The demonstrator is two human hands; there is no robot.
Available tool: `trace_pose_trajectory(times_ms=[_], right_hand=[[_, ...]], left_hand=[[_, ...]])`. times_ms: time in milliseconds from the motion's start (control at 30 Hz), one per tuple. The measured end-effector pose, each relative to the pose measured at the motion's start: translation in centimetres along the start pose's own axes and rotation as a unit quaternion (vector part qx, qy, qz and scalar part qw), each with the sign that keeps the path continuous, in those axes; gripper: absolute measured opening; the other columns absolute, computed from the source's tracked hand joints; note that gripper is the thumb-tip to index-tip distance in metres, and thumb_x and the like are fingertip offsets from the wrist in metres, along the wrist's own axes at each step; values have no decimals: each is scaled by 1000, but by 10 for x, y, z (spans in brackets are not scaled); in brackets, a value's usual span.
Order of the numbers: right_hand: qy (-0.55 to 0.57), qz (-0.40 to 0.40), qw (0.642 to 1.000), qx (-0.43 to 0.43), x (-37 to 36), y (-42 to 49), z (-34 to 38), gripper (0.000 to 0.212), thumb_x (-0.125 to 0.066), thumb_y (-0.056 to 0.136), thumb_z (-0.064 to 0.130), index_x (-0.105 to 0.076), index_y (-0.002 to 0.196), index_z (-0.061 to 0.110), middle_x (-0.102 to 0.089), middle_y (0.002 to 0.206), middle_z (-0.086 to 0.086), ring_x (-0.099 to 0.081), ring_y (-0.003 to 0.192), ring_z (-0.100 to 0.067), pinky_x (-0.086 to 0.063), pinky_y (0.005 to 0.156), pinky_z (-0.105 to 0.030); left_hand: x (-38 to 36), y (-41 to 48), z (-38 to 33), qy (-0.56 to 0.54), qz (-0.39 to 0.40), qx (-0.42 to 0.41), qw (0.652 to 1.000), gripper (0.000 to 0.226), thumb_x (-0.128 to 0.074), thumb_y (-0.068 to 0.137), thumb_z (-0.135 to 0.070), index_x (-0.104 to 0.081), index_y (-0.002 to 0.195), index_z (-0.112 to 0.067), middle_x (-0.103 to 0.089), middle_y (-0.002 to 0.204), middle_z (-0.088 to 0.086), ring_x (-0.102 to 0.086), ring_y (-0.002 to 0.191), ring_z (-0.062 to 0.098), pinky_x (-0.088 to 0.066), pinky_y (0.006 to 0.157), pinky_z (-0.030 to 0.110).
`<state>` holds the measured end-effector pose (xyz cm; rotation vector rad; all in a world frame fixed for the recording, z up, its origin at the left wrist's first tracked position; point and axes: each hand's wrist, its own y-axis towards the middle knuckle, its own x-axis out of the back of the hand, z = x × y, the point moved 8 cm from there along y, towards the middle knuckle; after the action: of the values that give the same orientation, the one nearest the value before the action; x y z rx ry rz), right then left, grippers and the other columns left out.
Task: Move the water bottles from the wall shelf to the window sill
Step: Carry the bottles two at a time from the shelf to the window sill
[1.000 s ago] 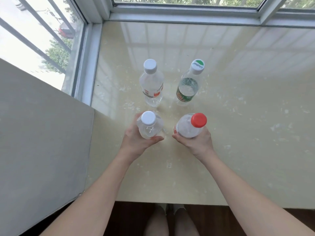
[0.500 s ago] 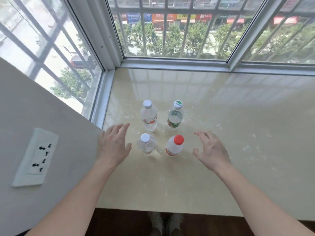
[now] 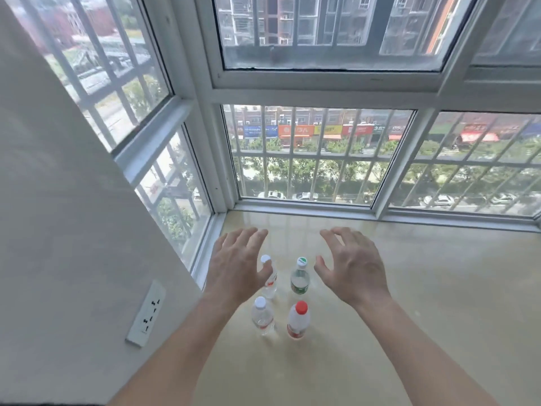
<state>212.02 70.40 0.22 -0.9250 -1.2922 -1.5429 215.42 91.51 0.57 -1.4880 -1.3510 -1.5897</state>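
hands [image 3: 295, 268] raised, fingers spread, above bottles [image 3: 298, 317]

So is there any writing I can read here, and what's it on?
Nothing can be read for sure.
Green cap: print too small.
Bottle labels: too small.
Shop signs outside: blurred.

On the window sill [image 3: 424, 288], toward its left end, four bottles upright in a two-by-two block: near-left bottle [image 3: 262, 317] and near-right bottle [image 3: 298, 320] side by side, far-left bottle [image 3: 270, 284] and far-right bottle [image 3: 300, 278] just behind. Over the far pair, left hand [image 3: 238, 265] overlapping the far-left bottle, right hand [image 3: 351, 268] right of the far-right one. Beyond the sill, the window [image 3: 307, 159] — at left, a wall [image 3: 58, 230] with a socket [image 3: 146, 313].
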Motion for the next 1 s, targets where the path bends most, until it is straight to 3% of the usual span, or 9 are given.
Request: trace_pose_trajectory(times_ms=[233, 467, 733, 1000], right_hand=[[-4, -12, 1000, 3, 38, 5, 11, 50, -67, 79, 43, -65, 124, 21, -67, 117, -2, -62, 108, -27, -50, 96, -43], [-24, -34, 998, -37, 64, -2, -14, 50, -63, 80, 44, -66, 124, 20, -67, 117, -4, -62, 109, -29, -51, 94, -44], [-65, -55, 982, -170, 102, -55, -58, 52, -55, 82, 45, -64, 128, 21, -64, 123, -4, -59, 115, -29, -49, 100, -45], [-136, -84, 928, -337, 142, -182, -107, 44, -61, 79, 40, -65, 118, 21, -66, 110, -3, -62, 102, -27, -51, 92, -42]], left_hand=[[37, 16, -29, 3, -24, -7, 1000, 65, -40, 83, -59, -51, 137, -26, -59, 133, -6, -54, 122, 20, -40, 107, 43], [43, 32, -71, -2, -24, -69, 997, 65, -41, 87, -60, -42, 144, -29, -51, 143, -8, -45, 131, 19, -33, 111, 40], [38, 43, -146, -54, -7, -196, 979, 64, -43, 86, -60, -45, 142, -27, -55, 138, -6, -48, 129, 21, -36, 111, 43], [18, -3, -253, -135, 35, -339, 931, 61, -45, 80, -60, -53, 131, -27, -61, 128, -7, -54, 121, 22, -42, 103, 44]])
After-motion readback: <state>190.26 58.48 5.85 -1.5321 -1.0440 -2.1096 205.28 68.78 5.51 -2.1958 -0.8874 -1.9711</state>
